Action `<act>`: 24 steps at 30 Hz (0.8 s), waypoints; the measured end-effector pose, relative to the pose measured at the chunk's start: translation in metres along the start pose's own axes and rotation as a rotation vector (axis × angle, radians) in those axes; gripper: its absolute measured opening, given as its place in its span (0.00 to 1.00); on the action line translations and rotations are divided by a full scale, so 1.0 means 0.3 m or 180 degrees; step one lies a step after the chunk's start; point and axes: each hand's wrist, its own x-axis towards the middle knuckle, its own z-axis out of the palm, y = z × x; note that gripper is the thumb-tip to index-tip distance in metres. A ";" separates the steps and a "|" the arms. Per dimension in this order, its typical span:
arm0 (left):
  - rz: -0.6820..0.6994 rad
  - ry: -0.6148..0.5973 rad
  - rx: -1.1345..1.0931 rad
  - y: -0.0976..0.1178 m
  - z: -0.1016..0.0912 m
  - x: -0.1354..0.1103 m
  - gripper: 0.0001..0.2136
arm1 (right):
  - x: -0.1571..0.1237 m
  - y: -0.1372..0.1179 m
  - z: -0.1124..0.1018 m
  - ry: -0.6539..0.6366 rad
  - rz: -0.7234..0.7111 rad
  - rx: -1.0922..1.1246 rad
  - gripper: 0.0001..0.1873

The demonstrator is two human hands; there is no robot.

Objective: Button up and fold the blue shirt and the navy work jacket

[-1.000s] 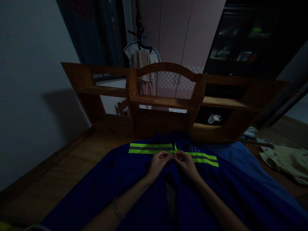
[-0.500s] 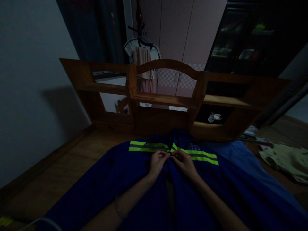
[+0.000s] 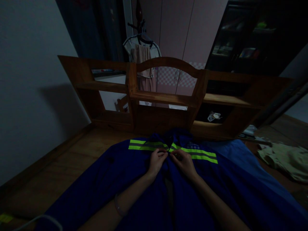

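A dark blue work jacket [image 3: 115, 183] with yellow-green reflective stripes [image 3: 144, 145] across the chest lies spread flat on a wooden bed surface. My left hand [image 3: 157, 160] pinches the left front edge of the jacket just below the stripe. My right hand [image 3: 184, 162] pinches the right front edge beside it. The fingertips of both hands meet at the jacket's front opening, which runs down the middle towards me. Whether they hold a button or a zip is too dark to tell.
A wooden headboard [image 3: 168, 96] with shelves stands just beyond the jacket. A pale crumpled garment [image 3: 284, 158] lies at the right. A white wall [image 3: 31, 96] is on the left. Clothes on a hanger [image 3: 141, 54] and pink wardrobe doors are behind.
My hands have stayed pinched at the jacket's front opening. The stripes near the opening have shifted slightly and the view has tilted a little.
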 end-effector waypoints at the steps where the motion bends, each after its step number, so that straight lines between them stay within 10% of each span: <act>1: -0.0011 0.0019 -0.0008 0.000 0.000 0.001 0.16 | -0.001 -0.002 0.000 0.0001 -0.0004 0.0003 0.08; 24: 0.0204 -0.0103 -0.0015 0.028 0.009 -0.005 0.12 | 0.007 0.009 -0.003 -0.0122 0.0544 0.0897 0.13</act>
